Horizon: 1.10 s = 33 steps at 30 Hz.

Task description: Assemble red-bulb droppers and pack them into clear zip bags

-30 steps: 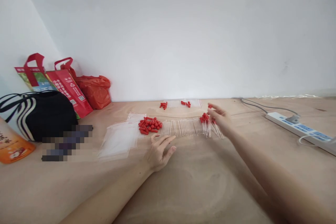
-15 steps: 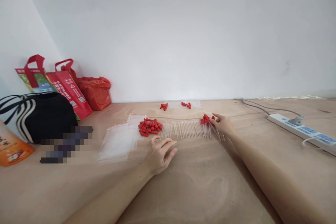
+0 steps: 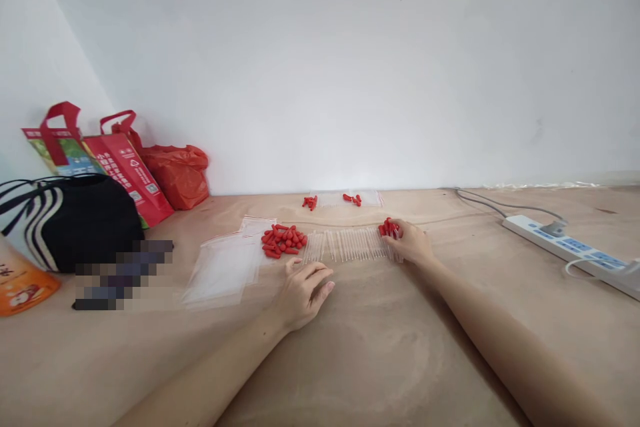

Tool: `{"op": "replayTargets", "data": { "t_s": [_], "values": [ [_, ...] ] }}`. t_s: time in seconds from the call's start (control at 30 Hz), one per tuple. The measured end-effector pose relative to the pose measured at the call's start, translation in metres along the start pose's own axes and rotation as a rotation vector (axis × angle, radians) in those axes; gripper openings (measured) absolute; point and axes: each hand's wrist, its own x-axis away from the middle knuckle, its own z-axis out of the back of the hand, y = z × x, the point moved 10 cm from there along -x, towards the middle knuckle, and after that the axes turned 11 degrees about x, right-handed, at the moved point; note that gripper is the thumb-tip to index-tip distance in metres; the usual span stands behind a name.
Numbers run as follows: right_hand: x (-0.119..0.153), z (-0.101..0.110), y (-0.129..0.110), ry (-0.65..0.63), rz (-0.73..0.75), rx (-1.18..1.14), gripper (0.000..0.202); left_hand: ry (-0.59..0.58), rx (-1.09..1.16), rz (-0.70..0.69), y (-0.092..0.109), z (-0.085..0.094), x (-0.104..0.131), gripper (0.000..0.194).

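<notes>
Low over the table, my left hand is open and holds nothing, its fingers loosely bent and apart. It is nearest to a row of thin clear tubes and a pile of red rubber bulbs. At the row's right end lies a bunch of droppers, clear tubes with red bulbs on them. My right hand closes its fingers around the right side of this bunch and partly hides it. Left of the bulb pile, clear zip bags lie flat and overlapping.
Near the wall, a clear bag lies with small groups of red bulbs beside it. A white power strip with cables is at the right. Shopping bags, a red plastic bag, a black bag and an orange pouch stand left.
My right hand has come down and inward against the dropper bunch; the tubes that slanted out under it are now gathered closer in. My left hand keeps its pose. The view has shifted slightly.
</notes>
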Motion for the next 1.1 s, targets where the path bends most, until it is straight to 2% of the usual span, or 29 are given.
{"op": "replayTargets", "data": {
  "t_s": [0.17,0.3,0.4,0.47,0.53,0.57,0.63,0.73,0.83,0.93,1.0,1.07,1.1],
  "values": [
    [0.0,-0.002,0.014,-0.007,-0.033,-0.107,0.038,-0.005,-0.004,0.003,-0.001,-0.002,0.0,0.018],
    [0.002,-0.002,0.012,0.03,-0.02,-0.21,0.037,-0.002,-0.011,0.005,-0.001,-0.002,0.0,0.018],
    [0.004,0.009,0.017,0.118,-0.061,-0.227,0.038,-0.003,-0.01,0.001,-0.001,-0.001,0.0,0.018],
    [0.012,0.029,0.04,0.263,-0.228,-0.129,0.036,-0.004,-0.009,0.004,-0.002,0.0,0.001,0.018],
    [0.03,0.049,0.075,0.399,-0.478,0.003,0.035,-0.012,-0.005,0.014,-0.004,0.0,0.002,0.018],
    [0.04,0.054,0.093,0.425,-0.586,0.043,0.035,-0.015,-0.001,0.019,-0.005,0.0,0.002,0.018],
    [0.057,0.055,0.126,0.39,-0.713,0.062,0.035,-0.02,0.009,0.021,-0.005,0.0,0.002,0.018],
    [0.074,0.041,0.162,0.232,-0.79,0.036,0.033,-0.019,0.018,0.014,-0.005,0.0,0.002,0.018],
    [0.078,0.033,0.17,0.168,-0.738,-0.032,0.033,-0.023,0.019,0.013,-0.005,-0.001,0.001,0.018],
    [0.066,0.044,0.149,0.285,-0.494,-0.176,0.033,-0.022,0.012,0.013,-0.004,-0.001,0.001,0.018],
    [0.064,0.057,0.141,0.365,-0.392,-0.189,0.036,-0.025,0.003,0.014,-0.005,-0.002,0.002,0.019],
    [0.066,0.058,0.147,0.315,-0.417,-0.076,0.044,-0.025,-0.001,0.012,-0.005,-0.002,0.002,0.019],
    [0.067,0.051,0.154,0.221,-0.458,0.001,0.051,-0.025,-0.002,0.011,-0.005,-0.002,0.002,0.019]
  ]
}}
